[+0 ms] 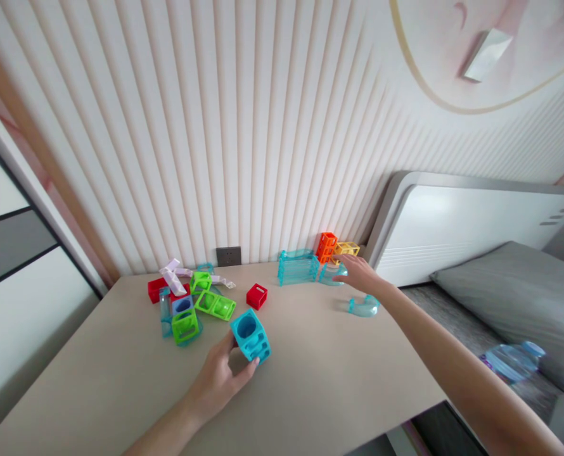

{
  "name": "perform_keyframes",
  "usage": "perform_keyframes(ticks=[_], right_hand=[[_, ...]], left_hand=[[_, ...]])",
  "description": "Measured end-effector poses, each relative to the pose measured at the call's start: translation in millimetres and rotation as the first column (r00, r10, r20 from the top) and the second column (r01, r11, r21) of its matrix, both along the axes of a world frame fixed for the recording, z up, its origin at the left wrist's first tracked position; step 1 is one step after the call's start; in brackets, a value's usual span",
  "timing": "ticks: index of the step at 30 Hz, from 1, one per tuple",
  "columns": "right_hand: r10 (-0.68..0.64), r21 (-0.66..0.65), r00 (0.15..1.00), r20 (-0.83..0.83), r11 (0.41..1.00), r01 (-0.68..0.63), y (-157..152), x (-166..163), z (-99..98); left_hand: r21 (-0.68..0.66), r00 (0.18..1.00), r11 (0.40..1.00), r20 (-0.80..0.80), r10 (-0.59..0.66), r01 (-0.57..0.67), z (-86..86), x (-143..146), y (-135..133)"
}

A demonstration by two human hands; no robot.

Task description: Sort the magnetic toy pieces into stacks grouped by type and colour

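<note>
A blue hollow toy block with a round hole on top is gripped in my left hand, tilted above the table. My right hand reaches to the back right with fingers extended, over a clear teal curved tube. Just behind its fingertips stand an orange block stack and a yellow block; whether the fingers touch anything I cannot tell. Left of them are clear teal straight tubes. Another teal curved tube rests below my right wrist. A red block sits alone mid-table.
At the left of the table lies a pile with green blocks, a red block, a blue-violet block and white-lilac pieces. A wall socket is behind. A bed with a plastic bottle stands right.
</note>
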State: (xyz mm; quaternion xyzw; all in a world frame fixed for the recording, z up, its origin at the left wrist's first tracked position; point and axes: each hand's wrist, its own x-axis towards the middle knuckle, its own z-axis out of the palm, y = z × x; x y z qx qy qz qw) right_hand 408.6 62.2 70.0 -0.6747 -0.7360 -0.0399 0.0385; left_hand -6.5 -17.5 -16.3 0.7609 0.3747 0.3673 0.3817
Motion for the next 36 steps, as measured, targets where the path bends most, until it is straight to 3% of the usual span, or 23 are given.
perform_keyframes(ticks=[4,11,21,29,36], right_hand=[[0.061,-0.181,0.997,0.049,0.982,-0.051,27.6,28.0,1.9],[0.086,-0.365,0.991,0.105,0.93,-0.042,51.3,24.2,-11.6],[0.173,-0.375,0.967,0.186,0.923,-0.093,59.0,16.6,-20.0],[0.202,-0.333,0.958,0.203,0.934,-0.126,57.7,17.3,-30.1],[0.194,-0.353,0.964,0.18,0.928,-0.12,49.7,13.6,-26.8]], left_hand=[[-0.014,0.999,0.999,-0.028,-0.038,0.038,1.3,0.8,-1.6],[-0.056,0.999,0.998,-0.014,-0.03,0.029,0.7,-0.6,1.6],[-0.123,0.998,0.99,0.021,-0.062,0.064,0.1,-0.6,0.4],[-0.087,0.999,0.996,0.013,-0.036,0.037,1.9,-0.1,-0.2],[-0.083,0.999,0.996,0.021,-0.041,0.043,3.7,0.2,-0.3]])
